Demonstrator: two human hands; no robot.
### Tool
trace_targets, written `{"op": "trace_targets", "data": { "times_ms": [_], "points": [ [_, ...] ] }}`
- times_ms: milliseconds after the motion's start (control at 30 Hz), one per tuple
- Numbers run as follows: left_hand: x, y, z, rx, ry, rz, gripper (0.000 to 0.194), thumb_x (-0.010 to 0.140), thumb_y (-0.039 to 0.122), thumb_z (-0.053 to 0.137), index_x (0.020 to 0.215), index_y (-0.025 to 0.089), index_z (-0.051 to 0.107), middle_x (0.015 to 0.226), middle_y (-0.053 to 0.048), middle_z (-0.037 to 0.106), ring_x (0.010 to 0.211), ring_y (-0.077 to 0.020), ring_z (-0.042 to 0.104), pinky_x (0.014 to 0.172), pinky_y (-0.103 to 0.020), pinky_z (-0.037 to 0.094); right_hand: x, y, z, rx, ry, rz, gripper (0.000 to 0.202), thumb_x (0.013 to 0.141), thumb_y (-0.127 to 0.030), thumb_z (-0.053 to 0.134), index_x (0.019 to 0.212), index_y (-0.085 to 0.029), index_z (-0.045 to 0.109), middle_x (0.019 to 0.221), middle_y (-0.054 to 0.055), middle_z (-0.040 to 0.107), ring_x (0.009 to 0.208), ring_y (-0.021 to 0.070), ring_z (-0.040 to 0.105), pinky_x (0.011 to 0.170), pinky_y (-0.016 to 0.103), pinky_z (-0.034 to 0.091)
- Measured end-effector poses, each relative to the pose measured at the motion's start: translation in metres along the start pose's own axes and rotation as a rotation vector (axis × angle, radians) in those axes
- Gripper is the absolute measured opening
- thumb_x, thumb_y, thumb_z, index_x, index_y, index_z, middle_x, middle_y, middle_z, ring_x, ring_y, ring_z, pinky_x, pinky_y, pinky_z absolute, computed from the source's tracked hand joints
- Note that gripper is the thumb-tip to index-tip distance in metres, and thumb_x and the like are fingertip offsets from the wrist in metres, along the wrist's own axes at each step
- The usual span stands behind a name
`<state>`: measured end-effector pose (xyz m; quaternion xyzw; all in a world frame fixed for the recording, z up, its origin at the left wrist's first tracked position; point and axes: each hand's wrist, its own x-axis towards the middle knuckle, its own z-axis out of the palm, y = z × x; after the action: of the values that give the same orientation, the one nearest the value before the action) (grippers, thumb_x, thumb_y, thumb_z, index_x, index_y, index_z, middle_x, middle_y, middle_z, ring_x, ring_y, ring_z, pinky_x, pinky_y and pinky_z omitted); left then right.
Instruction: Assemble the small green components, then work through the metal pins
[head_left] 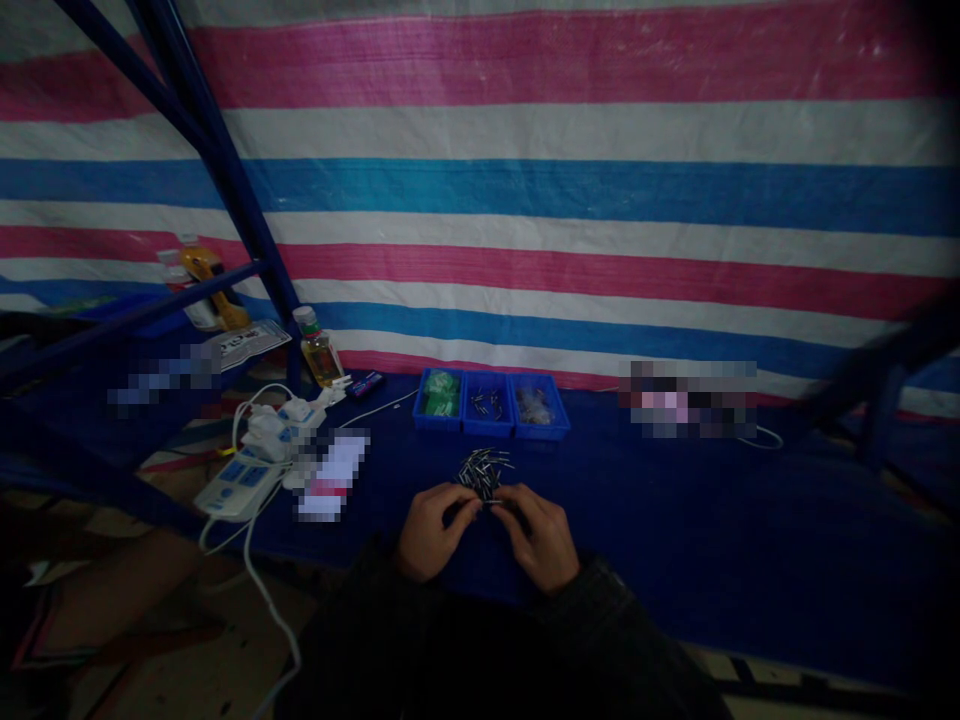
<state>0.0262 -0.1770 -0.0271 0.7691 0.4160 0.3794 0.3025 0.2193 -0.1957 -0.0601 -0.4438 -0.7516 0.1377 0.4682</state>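
Observation:
On the blue tabletop lies a loose pile of small thin rods (484,468), dark with silvery parts; their exact kind is too small to make out. Right at the near edge of this pile, my left hand (433,530) and my right hand (544,538) come close together. Each has thumb and forefinger pinched. A short thin rod (491,502) seems to lie between the two sets of fingertips, held from both ends. Behind the pile stand three joined blue bins: the left bin (417,412) has green packets, the middle bin (489,428) loose small rods, the right bin (544,432) clear bagged pieces.
To the left are a white power strip (229,492) with plugs and cables, a blurred-out phone (334,478) and a bottle (321,352). A blue metal frame (255,225) rises there. Another person's arm (127,590) shows at lower left. A striped sheet (562,190) hangs behind.

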Motion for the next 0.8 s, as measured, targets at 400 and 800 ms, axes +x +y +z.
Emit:
{"op": "trace_targets", "data": {
  "times_ms": [400,800],
  "points": [
    [0.0004,-0.0005,-0.0011,0.004,0.008,0.01,0.02,0.097,0.026,0.058,0.084,0.018,0.071,0.079,-0.004,0.073,0.077,-0.0172,0.068,0.077,-0.027,0.05,0.0,-0.0008,-0.0009,0.007,0.034,0.0,0.013,0.101,-0.022,0.051,0.104,-0.022,0.064,0.09,0.006,0.07,0.08,0.0195,0.069,0.075,0.031,0.054],
    [-0.0008,0.0006,-0.0004,-0.004,0.011,0.007,0.018,0.096,0.025,0.059,0.083,0.018,0.07,0.076,-0.003,0.071,0.074,-0.016,0.067,0.073,-0.025,0.048,0.003,-0.0007,-0.0026,0.01,0.022,0.033,0.017,0.101,-0.019,0.05,0.088,-0.022,0.06,0.081,0.003,0.065,0.072,0.0172,0.064,0.071,0.029,0.05]
  ]
}}
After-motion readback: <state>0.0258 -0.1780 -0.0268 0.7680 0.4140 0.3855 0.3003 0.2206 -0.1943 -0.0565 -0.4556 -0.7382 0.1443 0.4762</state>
